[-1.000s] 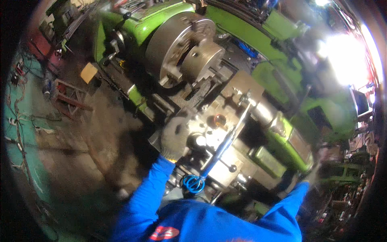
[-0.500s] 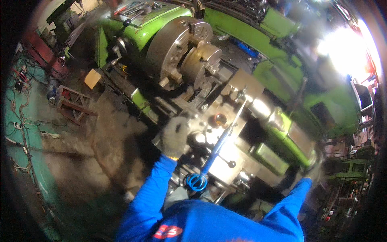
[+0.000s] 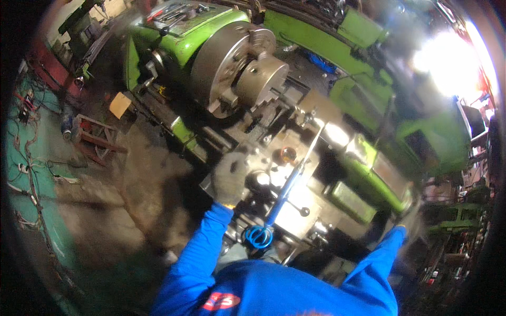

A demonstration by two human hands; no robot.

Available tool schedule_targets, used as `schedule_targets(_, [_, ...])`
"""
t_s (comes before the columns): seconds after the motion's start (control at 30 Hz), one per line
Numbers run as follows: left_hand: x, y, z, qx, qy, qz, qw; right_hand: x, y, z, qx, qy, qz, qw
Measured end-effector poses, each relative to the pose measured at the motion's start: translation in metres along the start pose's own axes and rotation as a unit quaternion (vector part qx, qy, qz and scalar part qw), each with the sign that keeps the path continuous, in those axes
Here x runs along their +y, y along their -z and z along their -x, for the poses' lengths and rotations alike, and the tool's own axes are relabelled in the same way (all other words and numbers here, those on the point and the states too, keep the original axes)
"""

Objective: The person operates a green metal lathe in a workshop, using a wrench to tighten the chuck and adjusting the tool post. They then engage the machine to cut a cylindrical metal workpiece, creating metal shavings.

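Observation:
My left hand [image 3: 229,178], in a pale work glove, lies over the left side of a lathe's carriage [image 3: 253,154]; its fingers look flat, nothing held. At the outer end of the green tailstock [image 3: 387,181] my right hand [image 3: 411,221], gloved and blurred, is closed around the handwheel [image 3: 407,199]. A slim rod [image 3: 287,101] reaches from the tailstock side toward a smaller stepped metal cylinder [image 3: 262,79], gripped in the large chuck [image 3: 219,66]. Between my hands lies a blue tube [image 3: 282,197] with a pale tapered tip and a coiled blue lower end.
A small round cup [image 3: 288,155] with reddish-brown contents sits on the carriage. A black-knobbed lever [image 3: 304,211] sticks out near the blue tube. Hand tools [image 3: 176,15] lie on the green headstock. A reddish metal stand [image 3: 97,139] and cables [image 3: 29,179] are on the floor at left.
The large chuck and the cylinder in it look turned to a different angle. My left hand stays on the carriage; my right hand remains at the handwheel, blurred.

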State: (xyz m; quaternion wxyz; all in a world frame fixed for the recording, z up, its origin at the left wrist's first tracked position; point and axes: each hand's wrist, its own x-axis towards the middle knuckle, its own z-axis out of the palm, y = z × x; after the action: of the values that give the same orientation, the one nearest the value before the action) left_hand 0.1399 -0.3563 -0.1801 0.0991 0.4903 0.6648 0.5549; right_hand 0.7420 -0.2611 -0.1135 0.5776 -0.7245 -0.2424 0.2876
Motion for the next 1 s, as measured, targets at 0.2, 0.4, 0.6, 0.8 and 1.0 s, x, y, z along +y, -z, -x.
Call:
schedule_targets(0.2, [-0.003,0.002,0.001,-0.003,-0.021,-0.015,1.0,0.001,0.001,0.015,0.052,0.005,0.052,0.997])
schedule_targets(0.4, [0.014,0.007,-0.004,-0.014,0.076,0.034,0.996,-0.007,-0.005,0.033,0.083,-0.021,0.046,0.995])
schedule_targets(0.6, [-0.007,0.007,-0.002,-0.02,-0.026,-0.024,0.999,-0.031,-0.022,0.062,0.098,-0.048,0.081,0.991])
schedule_targets(0.8, [0.001,0.011,-0.005,-0.026,0.015,0.051,0.998,-0.023,-0.012,0.039,0.069,-0.03,0.064,0.995])
schedule_targets(1.0, [0.011,0.012,-0.008,-0.019,0.078,0.066,0.995,-0.027,-0.019,0.032,0.051,-0.037,0.049,0.997])
